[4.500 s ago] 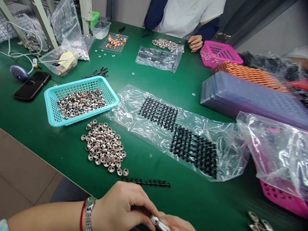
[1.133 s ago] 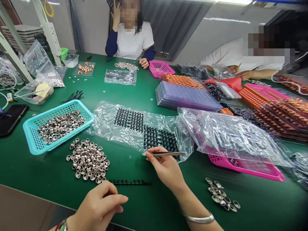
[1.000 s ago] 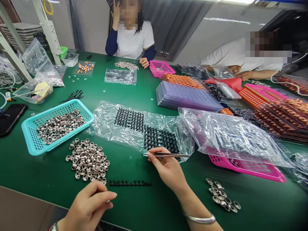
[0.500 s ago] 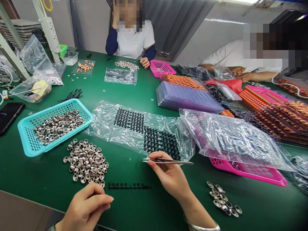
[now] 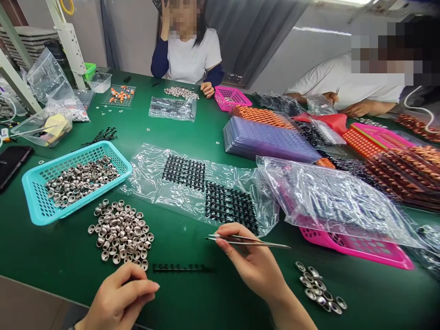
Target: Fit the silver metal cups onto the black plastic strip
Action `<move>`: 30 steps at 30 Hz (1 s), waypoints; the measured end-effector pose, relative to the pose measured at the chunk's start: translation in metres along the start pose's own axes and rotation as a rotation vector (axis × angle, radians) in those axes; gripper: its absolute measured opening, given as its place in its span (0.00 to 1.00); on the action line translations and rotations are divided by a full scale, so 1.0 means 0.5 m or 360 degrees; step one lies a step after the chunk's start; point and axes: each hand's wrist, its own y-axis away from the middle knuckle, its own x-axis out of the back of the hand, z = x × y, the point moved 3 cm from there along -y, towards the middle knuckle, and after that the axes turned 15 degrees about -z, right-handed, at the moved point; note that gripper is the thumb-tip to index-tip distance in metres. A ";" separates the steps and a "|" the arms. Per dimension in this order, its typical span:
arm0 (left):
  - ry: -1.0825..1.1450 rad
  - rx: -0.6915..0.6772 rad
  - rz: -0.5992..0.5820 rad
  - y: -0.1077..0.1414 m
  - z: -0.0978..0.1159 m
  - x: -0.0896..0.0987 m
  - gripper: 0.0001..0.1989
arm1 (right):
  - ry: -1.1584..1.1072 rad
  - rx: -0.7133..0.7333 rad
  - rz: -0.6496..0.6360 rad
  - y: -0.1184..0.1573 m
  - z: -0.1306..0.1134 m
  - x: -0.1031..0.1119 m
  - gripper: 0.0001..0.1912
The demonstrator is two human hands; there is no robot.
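My right hand (image 5: 245,259) grips a pair of metal tweezers (image 5: 254,241) between thumb and fingers. The tweezers point left, and a tiny dark speck shows at one tip, too small to name. Below them a black toothed plastic strip (image 5: 180,268) lies on the green table. My left hand (image 5: 120,298) is closed in a pinch left of the strip; whatever is between its fingertips, if anything, is hidden. Just beyond it is a pile of silver cup-shaped metal pieces (image 5: 122,233). More of them fill a turquoise basket (image 5: 77,213).
Black strip grids (image 5: 230,206) lie on a clear plastic bag (image 5: 154,183) ahead. To the right are a pink basket (image 5: 374,254) under a filled bag (image 5: 337,201) and a few loose metal rings (image 5: 319,288). Two people sit across the table (image 5: 172,298). A phone (image 5: 12,165) lies far left.
My right hand has shifted slightly right and down with the tweezers, whose arms appear further apart. My left hand keeps its pinch, almost in place. The co-worker's hand at right now shows a tool.
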 end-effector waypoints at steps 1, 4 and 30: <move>0.0000 -0.0002 -0.0004 0.002 -0.001 0.000 0.22 | 0.0012 -0.0023 -0.0008 -0.001 0.002 0.001 0.04; -0.0010 -0.0012 0.0006 0.007 -0.004 -0.001 0.22 | 0.0029 -0.0068 -0.0035 -0.002 0.004 0.003 0.03; 0.0023 0.0018 0.0070 0.015 -0.019 -0.016 0.18 | 0.0252 0.0129 -0.0134 0.008 -0.021 0.008 0.07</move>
